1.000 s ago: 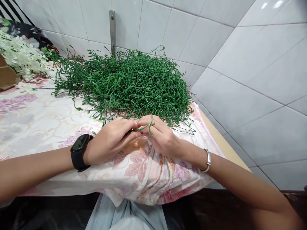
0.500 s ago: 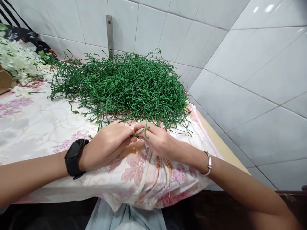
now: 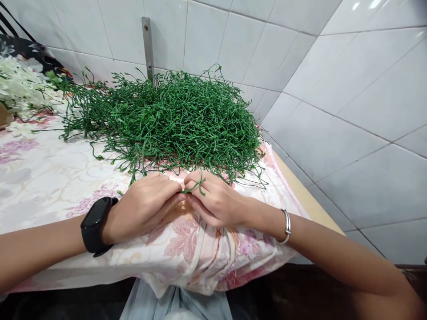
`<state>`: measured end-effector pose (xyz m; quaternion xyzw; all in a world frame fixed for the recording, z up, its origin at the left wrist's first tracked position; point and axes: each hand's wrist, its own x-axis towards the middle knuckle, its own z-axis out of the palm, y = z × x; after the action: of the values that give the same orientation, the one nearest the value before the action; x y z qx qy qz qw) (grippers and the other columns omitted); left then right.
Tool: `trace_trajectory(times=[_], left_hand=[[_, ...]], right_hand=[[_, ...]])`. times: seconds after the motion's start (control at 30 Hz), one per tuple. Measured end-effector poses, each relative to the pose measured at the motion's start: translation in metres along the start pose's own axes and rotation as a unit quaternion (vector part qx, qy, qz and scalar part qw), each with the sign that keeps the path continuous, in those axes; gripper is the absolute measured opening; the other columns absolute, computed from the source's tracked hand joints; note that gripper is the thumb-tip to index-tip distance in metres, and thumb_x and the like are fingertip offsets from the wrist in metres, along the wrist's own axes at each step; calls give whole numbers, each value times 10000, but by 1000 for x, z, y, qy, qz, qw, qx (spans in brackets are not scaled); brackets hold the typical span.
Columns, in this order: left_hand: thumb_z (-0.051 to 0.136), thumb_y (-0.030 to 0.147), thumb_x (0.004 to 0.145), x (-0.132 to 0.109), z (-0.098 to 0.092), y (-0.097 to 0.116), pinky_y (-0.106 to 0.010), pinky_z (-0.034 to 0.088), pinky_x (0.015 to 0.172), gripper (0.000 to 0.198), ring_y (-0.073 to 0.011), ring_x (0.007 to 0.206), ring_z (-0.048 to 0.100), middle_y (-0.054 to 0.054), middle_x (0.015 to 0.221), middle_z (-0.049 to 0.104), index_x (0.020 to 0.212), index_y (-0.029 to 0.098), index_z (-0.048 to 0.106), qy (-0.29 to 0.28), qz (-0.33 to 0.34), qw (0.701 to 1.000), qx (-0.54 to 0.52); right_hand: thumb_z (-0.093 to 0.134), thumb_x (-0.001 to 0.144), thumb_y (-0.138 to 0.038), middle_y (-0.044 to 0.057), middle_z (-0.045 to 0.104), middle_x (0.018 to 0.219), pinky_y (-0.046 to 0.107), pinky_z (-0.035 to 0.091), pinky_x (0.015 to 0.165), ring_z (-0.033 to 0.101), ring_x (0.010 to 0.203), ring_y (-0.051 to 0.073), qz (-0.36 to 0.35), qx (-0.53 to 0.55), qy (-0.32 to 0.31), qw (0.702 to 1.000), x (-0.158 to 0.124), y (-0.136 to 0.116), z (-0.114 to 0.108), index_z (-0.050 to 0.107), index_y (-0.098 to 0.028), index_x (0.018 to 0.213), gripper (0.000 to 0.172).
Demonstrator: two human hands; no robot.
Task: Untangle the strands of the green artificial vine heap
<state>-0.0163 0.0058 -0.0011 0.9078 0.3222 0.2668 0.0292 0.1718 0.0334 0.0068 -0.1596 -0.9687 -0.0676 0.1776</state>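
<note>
A thin green artificial stem (image 3: 200,181) with forked ends lies across the fingers of my right hand (image 3: 218,200), and its lower end runs to where my fingertips meet. My left hand (image 3: 143,204) pinches that end between thumb and forefinger. The right hand's thumb and fingers are closed on the stem too. Both hands are close together over the front of the table, just before a big tangled pile of green artificial stems (image 3: 187,120). What the inner fingers hold is partly hidden.
A floral tablecloth (image 3: 40,186) covers the table, bunched at the front edge. White artificial flowers (image 3: 20,84) and a dark floral bag (image 3: 36,55) are at the far left. A metal bracket (image 3: 147,49) is fixed to the tiled wall (image 3: 350,111) behind and to the right.
My left hand has shifted slightly left and down, and the pinched end of the stem shows a little more between the hands. The view has moved slightly.
</note>
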Motion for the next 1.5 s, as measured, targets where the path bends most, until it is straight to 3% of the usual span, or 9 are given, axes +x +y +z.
trace_trajectory(times=[0.23,0.4,0.57,0.73,1.03,1.2,1.5], left_hand=[[324,238,871,1,0,2,-244,251,558,201,-116,568,356,1,616,432,733,150,442,-18,22,1000,-13],[338,227,867,-1,1,1,-240,249,569,181,-112,593,358,2,634,440,727,156,428,-52,45,997,-30],[327,196,864,1,1,3,-244,266,578,161,-120,608,361,-6,637,447,743,154,426,-46,82,994,-52],[326,175,860,2,2,5,-240,273,579,167,-119,606,349,-9,625,433,718,152,411,-32,87,994,-53],[325,140,850,3,2,7,-236,276,588,147,-122,605,332,-8,631,413,723,155,398,-33,98,993,-58],[295,163,858,2,1,6,-241,286,584,165,-123,589,335,-12,626,425,737,158,406,-43,100,992,-56],[324,135,845,1,2,7,-253,269,566,181,-123,575,322,-1,595,384,670,169,355,-30,103,992,-72]], right_hand=[[347,772,-238,40,496,566,268,345,562,417,563,124,22,-2,18,1000,-1,-1,3,535,-125,618,268],[356,774,-239,1,457,520,227,333,529,407,512,88,-8,148,60,987,-5,9,11,501,-139,568,270],[341,769,-168,-16,405,483,202,317,501,372,480,66,-23,254,106,961,-7,15,15,434,-149,499,286],[385,734,-163,-38,356,472,203,275,468,321,455,59,-19,239,126,962,-8,11,15,421,-163,511,226],[380,745,-211,-47,267,422,221,237,433,227,419,64,-27,209,154,965,-7,11,16,274,-182,421,342],[350,770,-251,-42,279,417,221,238,423,238,409,64,-42,188,129,973,-7,10,13,256,-188,421,367],[402,737,-217,-43,299,400,227,240,436,271,412,69,-32,225,157,961,-7,8,15,303,-182,429,325]])
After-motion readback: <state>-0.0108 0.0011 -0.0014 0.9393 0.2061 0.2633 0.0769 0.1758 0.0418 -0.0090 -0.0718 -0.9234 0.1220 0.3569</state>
